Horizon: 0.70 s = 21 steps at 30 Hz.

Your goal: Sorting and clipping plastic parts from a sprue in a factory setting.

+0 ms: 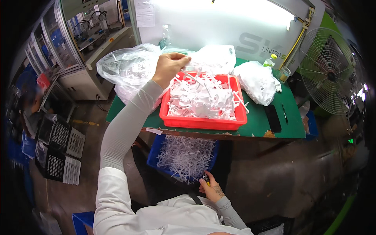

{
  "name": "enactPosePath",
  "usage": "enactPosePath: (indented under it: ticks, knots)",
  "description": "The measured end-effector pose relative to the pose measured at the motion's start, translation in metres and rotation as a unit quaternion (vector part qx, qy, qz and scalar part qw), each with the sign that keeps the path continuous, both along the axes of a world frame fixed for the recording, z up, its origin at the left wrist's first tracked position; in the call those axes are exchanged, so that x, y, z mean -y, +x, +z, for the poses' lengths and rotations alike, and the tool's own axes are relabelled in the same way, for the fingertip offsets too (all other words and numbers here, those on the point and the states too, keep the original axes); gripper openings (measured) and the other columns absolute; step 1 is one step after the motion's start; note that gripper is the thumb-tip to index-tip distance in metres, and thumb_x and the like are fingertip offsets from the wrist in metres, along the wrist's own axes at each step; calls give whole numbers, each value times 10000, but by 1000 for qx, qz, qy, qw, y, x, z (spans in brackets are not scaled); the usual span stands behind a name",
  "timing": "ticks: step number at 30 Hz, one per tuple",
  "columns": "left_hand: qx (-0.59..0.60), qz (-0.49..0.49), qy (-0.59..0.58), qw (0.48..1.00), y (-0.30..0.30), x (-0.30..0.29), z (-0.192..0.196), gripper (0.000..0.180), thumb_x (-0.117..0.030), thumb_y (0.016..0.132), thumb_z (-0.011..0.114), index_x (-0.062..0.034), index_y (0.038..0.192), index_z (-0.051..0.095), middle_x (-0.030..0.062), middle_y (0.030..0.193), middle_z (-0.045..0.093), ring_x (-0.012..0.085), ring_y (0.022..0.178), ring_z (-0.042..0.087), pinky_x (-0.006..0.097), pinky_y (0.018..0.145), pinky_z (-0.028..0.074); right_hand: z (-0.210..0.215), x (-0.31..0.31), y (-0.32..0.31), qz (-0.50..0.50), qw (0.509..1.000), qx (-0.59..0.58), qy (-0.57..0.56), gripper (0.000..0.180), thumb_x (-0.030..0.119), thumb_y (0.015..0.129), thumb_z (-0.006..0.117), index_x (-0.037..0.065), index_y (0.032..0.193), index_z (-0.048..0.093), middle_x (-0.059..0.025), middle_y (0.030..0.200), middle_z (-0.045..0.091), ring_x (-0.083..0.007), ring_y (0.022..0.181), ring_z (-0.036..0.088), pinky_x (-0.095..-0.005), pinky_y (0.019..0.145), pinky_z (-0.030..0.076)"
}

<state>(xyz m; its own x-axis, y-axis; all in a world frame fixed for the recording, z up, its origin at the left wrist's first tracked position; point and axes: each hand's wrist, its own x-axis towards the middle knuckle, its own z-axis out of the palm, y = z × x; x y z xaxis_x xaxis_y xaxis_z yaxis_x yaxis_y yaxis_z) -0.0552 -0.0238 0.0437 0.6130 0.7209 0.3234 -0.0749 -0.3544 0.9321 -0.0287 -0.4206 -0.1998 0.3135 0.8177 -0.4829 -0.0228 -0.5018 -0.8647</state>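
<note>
While the red tray [203, 123] is sitting on the green bench [256, 124] as our clock's centre, our left hand [172, 68] is hovering between ten and eleven o'clock, thumb and fingers drawn together; we cannot tell whether it is gripping the slim white stick just below its fingertips. White plastic pieces [205, 100] are heaping up inside the tray. At six o'clock, below the bench, our right hand [212, 190] is gripping a yellow-and-black hand tool [206, 179] just beside the blue bin [153, 152], which is standing between six and seven, filled with thin white plastic sticks [186, 154]. We are seeing a clear plastic bag [129, 64] bulging at ten o'clock, a white plastic bag [256, 84] slumping between two and three, and a black smartphone [273, 118] lying between three and four, near a slender black pen [285, 114].
</note>
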Motion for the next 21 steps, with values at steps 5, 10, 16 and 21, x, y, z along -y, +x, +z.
enactPosePath:
  ticks: [5, 10, 16, 21]
  knots:
    - [-136, -91, 29, 986, -30, 8, -38, 261, -143, 862, 729, 34, 1051, 694, 65, 834, 703, 92, 715, 624, 241, 671, 523, 6, -11, -1, 13, 999, 7, 32, 631, 319, 986, 599, 45, 1485, 326, -84, 802, 654, -136, 717, 651, -285, 683, 554]
    - [-250, -100, 242, 932, -42, 46, -52, 205, -147, 798, 705, -9, 948, 728, 44, 685, 623, 108, 630, 591, 273, 612, 476, 4, -16, -8, 28, 999, 8, 37, 655, 366, 977, 592, 45, 1483, 327, -88, 805, 663, -140, 756, 659, -278, 729, 535]
    - [-34, 43, 91, 994, -16, 49, -70, 197, -137, 818, 721, -15, 973, 721, 87, 755, 679, 141, 711, 632, 285, 685, 510, 6, -11, -24, 29, 998, -20, 46, 636, 325, 983, 599, 33, 1480, 329, -72, 801, 652, -123, 739, 635, -269, 715, 528]
    - [79, 51, 36, 995, -7, 46, -87, 220, -122, 878, 749, 22, 1034, 691, 49, 909, 699, 90, 816, 631, 235, 722, 510, -10, -17, -15, -31, 992, -90, 82, 608, 258, 984, 608, -31, 1453, 351, -59, 812, 639, -118, 716, 618, -265, 670, 520]
